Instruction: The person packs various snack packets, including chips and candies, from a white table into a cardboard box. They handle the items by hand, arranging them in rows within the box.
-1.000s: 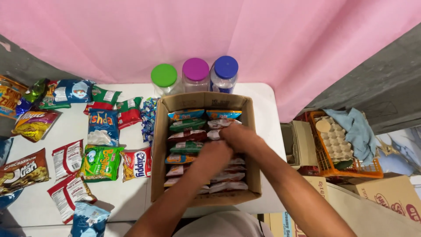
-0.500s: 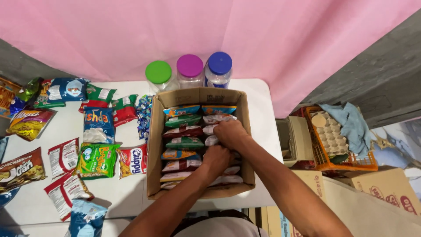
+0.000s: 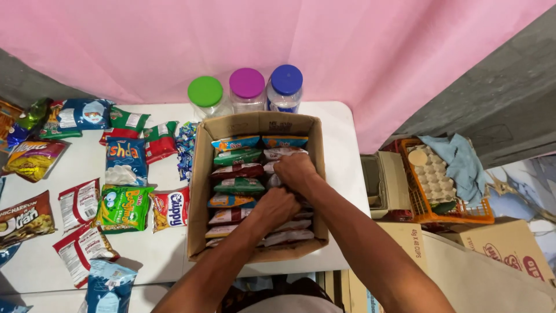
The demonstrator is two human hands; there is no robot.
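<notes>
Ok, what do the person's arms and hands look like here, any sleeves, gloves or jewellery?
Both arms are bare as far up as the view shows, with no sleeves visible. The left hand and right hand wear no gloves. No watch, bracelet or ring shows, though the fingers are partly hidden among the packets in the box.

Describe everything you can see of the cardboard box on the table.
The cardboard box is brown, plain and open-topped, its flaps out of sight. It sits upright at the white table's near edge. Snack packets stand on edge inside in two rows. The left hand and right hand reach in among the right-hand row.
</notes>
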